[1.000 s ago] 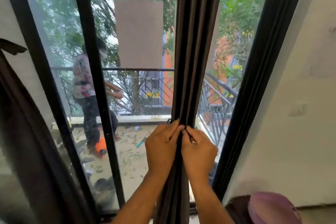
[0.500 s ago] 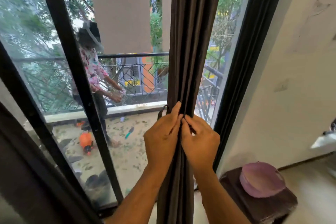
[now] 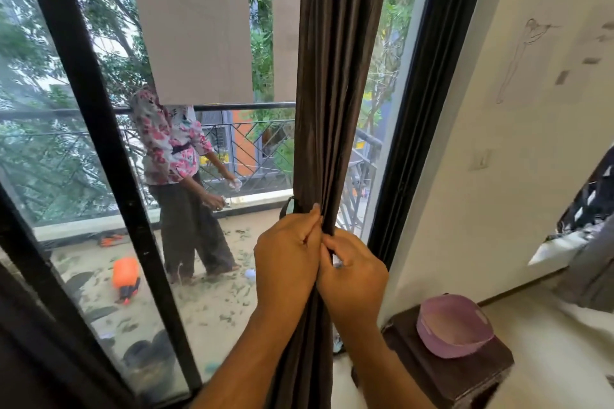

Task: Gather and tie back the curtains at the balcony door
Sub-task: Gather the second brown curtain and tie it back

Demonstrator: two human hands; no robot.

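Observation:
A dark brown curtain [image 3: 335, 83] hangs gathered into a narrow bundle in front of the balcony door glass. My left hand [image 3: 287, 252] and my right hand [image 3: 354, 271] meet at its front at mid height, fingers pinched together against the folds. A thin dark tie-back loop [image 3: 286, 206] sticks out to the left of the bundle, just above my left hand. What my fingertips pinch is hidden between them; it looks like the ends of the tie. A second dark curtain [image 3: 30, 342] fills the lower left corner.
The black door frame [image 3: 422, 103] stands right of the curtain, with a black mullion [image 3: 99, 129] to the left. A dark wooden stool [image 3: 465, 372] with a purple bowl [image 3: 455, 325] sits at the lower right. Outside, a person in a floral shirt [image 3: 172, 143] stands on the balcony.
The view has swung right and down, showing the stool and bowl fully. My hands stay pressed together on the gathered curtain. The person on the balcony has stood upright.

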